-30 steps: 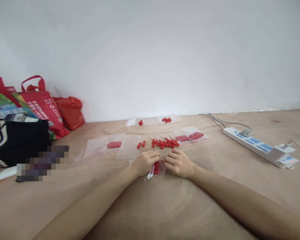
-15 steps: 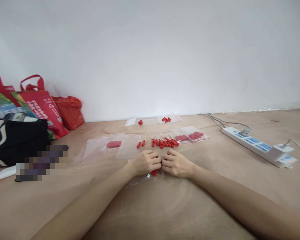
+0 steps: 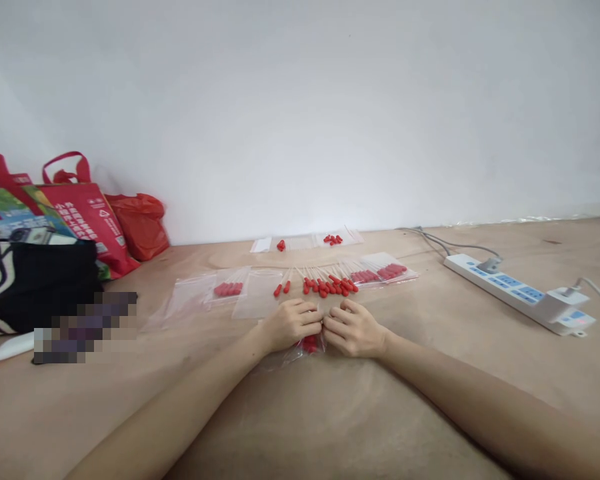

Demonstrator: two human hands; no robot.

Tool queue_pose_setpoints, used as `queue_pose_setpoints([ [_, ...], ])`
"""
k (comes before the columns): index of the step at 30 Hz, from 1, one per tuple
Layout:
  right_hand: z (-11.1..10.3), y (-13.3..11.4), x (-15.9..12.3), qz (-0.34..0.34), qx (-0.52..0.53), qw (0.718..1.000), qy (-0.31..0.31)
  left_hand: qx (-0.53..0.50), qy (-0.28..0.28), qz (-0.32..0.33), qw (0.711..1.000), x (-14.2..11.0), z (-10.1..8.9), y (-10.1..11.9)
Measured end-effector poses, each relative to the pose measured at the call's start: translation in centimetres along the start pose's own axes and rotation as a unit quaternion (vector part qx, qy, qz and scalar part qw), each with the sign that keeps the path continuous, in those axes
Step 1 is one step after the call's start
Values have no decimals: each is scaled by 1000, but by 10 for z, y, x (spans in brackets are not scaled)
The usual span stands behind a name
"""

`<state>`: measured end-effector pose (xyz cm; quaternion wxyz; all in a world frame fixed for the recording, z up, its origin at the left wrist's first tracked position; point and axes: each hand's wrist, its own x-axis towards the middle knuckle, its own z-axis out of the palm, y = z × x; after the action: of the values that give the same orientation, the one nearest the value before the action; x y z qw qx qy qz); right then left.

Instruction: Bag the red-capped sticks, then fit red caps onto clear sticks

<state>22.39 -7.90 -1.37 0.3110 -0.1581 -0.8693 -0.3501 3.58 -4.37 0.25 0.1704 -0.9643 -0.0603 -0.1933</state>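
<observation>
My left hand [image 3: 293,325] and my right hand [image 3: 353,328] meet at the middle of the table, fingers closed in pinches on a clear plastic bag [image 3: 293,357]. Red tips [image 3: 310,343] show inside the bag below my fingers; the rest of its contents is hidden. Just beyond my hands lies a loose row of thin pale sticks with red tips [image 3: 330,287]. Two more red-tipped sticks [image 3: 282,289] rest on a flat clear bag [image 3: 253,303] left of that row. Filled bags [image 3: 380,270] lie to the right, and another filled bag [image 3: 229,287] to the left.
More bags with red-tipped sticks [image 3: 305,241] lie near the wall. On the right stands a white power strip [image 3: 517,293] with plugs and grey cables. At left are a red shopping bag [image 3: 93,217], a red plastic bag [image 3: 140,227], and a black bag [image 3: 55,283].
My hands stay together at the bag with only slight finger shifts. A little more of the red tips inside the bag shows. The other things have not moved.
</observation>
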Motion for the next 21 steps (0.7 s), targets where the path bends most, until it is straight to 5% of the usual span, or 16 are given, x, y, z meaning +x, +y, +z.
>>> queue_pose_setpoints([
  [6, -1, -3, 2, -10, 3, 1000, -3, 19, 35, 15, 999, 0, 0, -1],
  [14, 4, 2, 1, -52, 38, 997, -37, 30, -16, 58, 998, 4, -2, -2],
  [21, 0, 14, -4, -18, 80, 992, -95, -14, -4, 19, 1000, -1, -17, -15],
])
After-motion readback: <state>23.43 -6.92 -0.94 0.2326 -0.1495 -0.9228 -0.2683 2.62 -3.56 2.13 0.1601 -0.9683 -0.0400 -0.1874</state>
